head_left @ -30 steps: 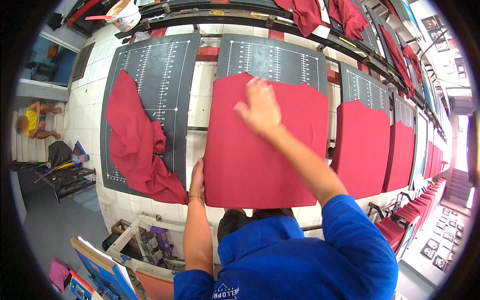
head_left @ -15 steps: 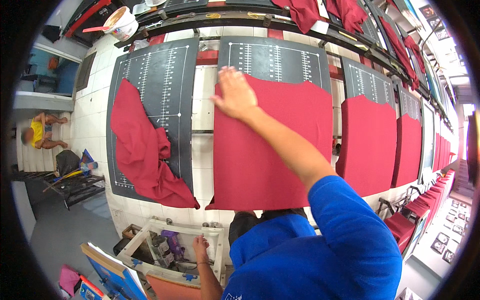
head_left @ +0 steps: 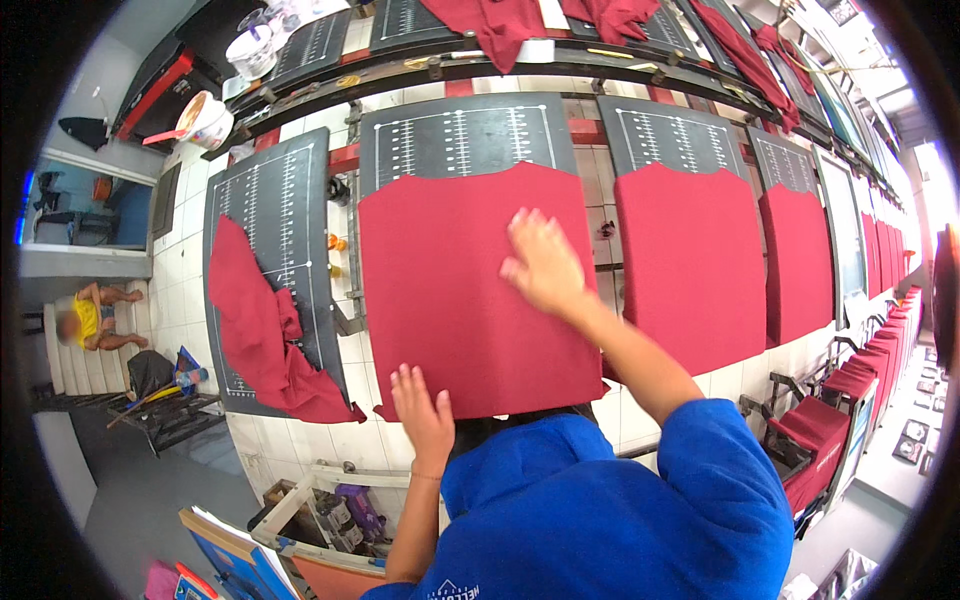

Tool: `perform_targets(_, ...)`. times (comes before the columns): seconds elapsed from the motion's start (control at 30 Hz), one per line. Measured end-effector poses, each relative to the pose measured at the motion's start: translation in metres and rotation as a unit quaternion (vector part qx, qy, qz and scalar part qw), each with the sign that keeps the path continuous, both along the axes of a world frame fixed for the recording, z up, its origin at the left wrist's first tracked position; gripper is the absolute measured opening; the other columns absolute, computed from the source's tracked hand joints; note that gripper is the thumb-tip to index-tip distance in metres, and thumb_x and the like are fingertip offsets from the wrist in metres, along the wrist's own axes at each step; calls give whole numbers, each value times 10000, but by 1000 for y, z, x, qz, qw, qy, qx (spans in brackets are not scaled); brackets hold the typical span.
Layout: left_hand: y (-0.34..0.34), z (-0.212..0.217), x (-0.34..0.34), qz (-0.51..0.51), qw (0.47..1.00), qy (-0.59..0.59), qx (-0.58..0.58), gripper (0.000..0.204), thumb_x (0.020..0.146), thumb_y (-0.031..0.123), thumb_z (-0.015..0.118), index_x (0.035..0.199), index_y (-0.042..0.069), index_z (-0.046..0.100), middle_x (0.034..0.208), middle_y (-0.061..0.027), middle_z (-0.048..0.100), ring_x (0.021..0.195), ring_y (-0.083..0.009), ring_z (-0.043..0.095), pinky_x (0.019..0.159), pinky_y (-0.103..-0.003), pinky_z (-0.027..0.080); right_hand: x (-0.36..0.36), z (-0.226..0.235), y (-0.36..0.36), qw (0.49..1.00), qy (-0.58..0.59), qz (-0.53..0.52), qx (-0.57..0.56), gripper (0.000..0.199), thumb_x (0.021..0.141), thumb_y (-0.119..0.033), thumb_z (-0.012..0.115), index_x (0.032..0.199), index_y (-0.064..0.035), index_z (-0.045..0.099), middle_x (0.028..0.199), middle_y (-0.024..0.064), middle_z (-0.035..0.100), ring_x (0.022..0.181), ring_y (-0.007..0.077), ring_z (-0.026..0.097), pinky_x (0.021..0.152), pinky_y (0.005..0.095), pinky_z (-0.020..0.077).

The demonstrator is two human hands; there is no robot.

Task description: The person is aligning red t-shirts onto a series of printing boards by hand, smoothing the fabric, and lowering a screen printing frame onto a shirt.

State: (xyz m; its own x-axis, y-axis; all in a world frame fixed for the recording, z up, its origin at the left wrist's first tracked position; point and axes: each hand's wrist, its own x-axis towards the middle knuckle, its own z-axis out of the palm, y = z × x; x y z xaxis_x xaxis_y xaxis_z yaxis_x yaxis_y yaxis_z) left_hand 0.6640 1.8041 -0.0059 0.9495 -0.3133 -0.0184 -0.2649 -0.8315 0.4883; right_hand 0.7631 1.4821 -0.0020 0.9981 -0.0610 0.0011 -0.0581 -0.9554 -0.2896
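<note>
My blue sleeve and shoulder cover the near edge of the red fabric panel (head_left: 455, 290), so I cannot see how its lower hem lies or how far the board beneath runs toward me. My right hand (head_left: 542, 263) is blurred, which makes its fingers hard to separate; it looks flat and spread, palm down on the right part of the cloth, gripping nothing. My left hand (head_left: 421, 410) is sharper: fingers open and slightly fanned, pressed on the lower left corner of the same panel, holding nothing either.

The panel is a smooth, matte knit, cut with straight sides and a shallow curve along its far edge. It lies flat on a dark grey platen (head_left: 462, 135) printed with pale ruler-like marks, which shows only beyond the cloth's far edge.

To my left, a second platen (head_left: 262, 200) carries a crumpled red cloth (head_left: 265, 335), bunched in soft folds and hanging past the board's near corner. To my right, another red panel (head_left: 690, 260) lies flat on its own board, and further ones shrink and bend toward the rim until their outlines merge. The white tiled surface (head_left: 190, 290) between the boards is glossy. A small bucket (head_left: 205, 118) sits at the far left, its contents unclear.
</note>
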Motion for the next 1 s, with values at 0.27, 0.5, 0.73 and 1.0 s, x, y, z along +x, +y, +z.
perform_targets(0.27,-120,-14,84,-174,979,-43,95,675,993,383,496,1506,-25,336,1592,-191,295,1487,-397,217,1205,-562,147,-42,3,-1,998,31,8,-62,805,966,-521,468,1481,78,310,1547,264,331,1467,399,273,1212,510,195)
perform_targets(0.5,-193,-21,165,-249,962,-82,73,649,991,386,484,1505,10,362,1588,-152,322,1486,-345,247,1208,-539,173,-82,-6,7,998,56,22,-13,701,989,-462,466,1500,3,346,1566,180,351,1476,325,286,1212,484,207)
perform_targets(0.73,-260,-11,200,-339,938,-76,8,669,973,365,524,1508,5,347,1590,-136,321,1494,-313,239,1221,-498,173,17,-79,-130,813,-70,-372,443,629,1030,-444,463,1447,26,422,1485,209,459,1379,325,433,1133,444,332)
perform_targets(1.0,-218,-5,140,-394,918,-13,37,729,974,453,498,1490,-41,354,1574,-187,335,1476,-319,281,1212,-486,193,17,-45,-100,880,-119,-424,175,464,950,-286,573,1265,54,552,1284,289,588,1216,417,559,1000,491,445)
